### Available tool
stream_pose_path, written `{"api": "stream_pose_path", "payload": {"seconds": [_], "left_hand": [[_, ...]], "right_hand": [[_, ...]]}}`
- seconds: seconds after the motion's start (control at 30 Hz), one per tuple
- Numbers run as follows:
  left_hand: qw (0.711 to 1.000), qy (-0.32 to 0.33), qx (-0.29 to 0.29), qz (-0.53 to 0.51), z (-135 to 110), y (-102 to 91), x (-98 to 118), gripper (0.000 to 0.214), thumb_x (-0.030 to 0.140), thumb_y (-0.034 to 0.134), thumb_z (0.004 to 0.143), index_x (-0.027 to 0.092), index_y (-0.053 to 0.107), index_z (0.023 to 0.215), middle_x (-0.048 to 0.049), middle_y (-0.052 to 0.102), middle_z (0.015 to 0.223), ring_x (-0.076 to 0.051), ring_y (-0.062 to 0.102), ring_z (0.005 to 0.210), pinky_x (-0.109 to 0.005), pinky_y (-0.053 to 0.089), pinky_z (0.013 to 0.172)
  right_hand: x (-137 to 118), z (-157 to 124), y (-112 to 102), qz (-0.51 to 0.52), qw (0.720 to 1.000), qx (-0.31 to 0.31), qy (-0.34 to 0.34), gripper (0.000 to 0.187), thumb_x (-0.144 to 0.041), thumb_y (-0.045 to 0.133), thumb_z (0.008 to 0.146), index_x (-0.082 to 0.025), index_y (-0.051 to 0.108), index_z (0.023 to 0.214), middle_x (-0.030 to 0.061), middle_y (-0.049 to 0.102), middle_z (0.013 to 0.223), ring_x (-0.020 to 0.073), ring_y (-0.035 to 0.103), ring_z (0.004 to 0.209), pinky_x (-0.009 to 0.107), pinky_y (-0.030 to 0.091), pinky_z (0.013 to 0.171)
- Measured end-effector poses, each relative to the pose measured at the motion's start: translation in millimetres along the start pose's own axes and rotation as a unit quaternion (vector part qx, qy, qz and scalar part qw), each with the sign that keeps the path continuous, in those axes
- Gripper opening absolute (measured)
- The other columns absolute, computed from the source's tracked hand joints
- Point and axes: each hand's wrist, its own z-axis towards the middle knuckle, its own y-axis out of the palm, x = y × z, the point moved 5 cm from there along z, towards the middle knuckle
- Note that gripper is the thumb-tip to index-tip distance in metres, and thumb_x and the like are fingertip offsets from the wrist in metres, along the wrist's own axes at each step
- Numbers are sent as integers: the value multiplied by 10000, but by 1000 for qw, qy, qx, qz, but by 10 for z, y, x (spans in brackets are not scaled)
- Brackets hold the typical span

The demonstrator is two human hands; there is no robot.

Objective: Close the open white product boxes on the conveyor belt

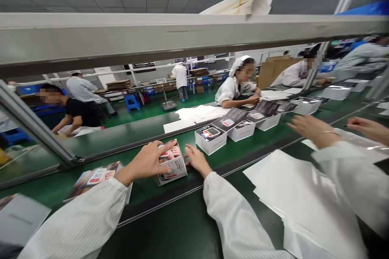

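Note:
My left hand (148,162) lies on top of a small printed product box (174,166) standing on the green conveyor belt (261,137), its fingers curled over the near and top faces. Against the box's right side rests my right hand (196,160), fingers stretched out and together. Both my arms wear white striped sleeves. Further along the belt stand three open white boxes (211,137), each with a device inside.
A flat printed carton (97,176) lies left of the box. White paper sheets (300,194) cover the bench at right. A co-worker's hands (314,129) reach in from the right. Other people work across the belt. A metal rail (182,36) crosses overhead.

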Motion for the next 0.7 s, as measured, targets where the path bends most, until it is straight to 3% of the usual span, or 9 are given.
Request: {"api": "stream_pose_path", "payload": {"seconds": [0.07,0.17,0.33,0.43,0.5,0.6,0.7], "left_hand": [[1000,-17,-15,4,-122,33,-151,882,551,699,779,356,292,1536,-114,521,1256,-325,537,1087,-374,416,888],[998,-34,-47,2,-296,75,-338,904,544,710,769,351,281,1541,-113,516,1252,-321,536,1081,-354,414,869],[996,-34,-74,-28,-475,78,-501,924,546,712,776,367,239,1549,-102,496,1260,-310,524,1090,-349,415,878],[996,-30,-71,-36,-561,76,-570,927,542,720,776,368,238,1549,-101,489,1273,-310,514,1104,-364,407,907],[997,-22,-67,-37,-622,71,-603,924,543,716,782,361,236,1551,-100,482,1289,-304,512,1106,-361,401,925],[997,-17,-67,-38,-703,48,-630,894,498,694,811,360,218,1556,-79,477,1292,-293,518,1098,-343,398,934],[997,-26,-67,-40,-753,-6,-650,834,414,643,856,372,194,1558,-49,477,1273,-286,523,1088,-331,394,928]], "right_hand": [[-56,-8,-64,22,999,-13,21,458,-580,485,879,-216,723,1024,44,738,795,165,644,492,312,527,599],[-168,6,-278,62,997,47,12,423,-532,497,858,-176,723,890,59,734,780,151,592,456,285,476,523],[-182,-28,-684,35,970,239,-12,371,-454,509,828,-155,723,876,33,698,700,129,517,449,272,433,547],[-55,-86,-965,-18,927,375,-11,336,-403,485,821,-173,728,852,34,685,688,168,584,585,294,443,668],[61,-108,-1134,-54,899,434,18,324,-388,482,809,-182,731,828,59,702,742,204,616,729,315,430,756],[218,-69,-1283,-80,891,440,83,335,-392,493,792,-173,736,866,113,723,897,235,608,859,336,409,811],[300,49,-1307,-75,912,388,112,365,-417,537,773,-152,735,926,141,719,964,232,606,852,322,420,786]]}}
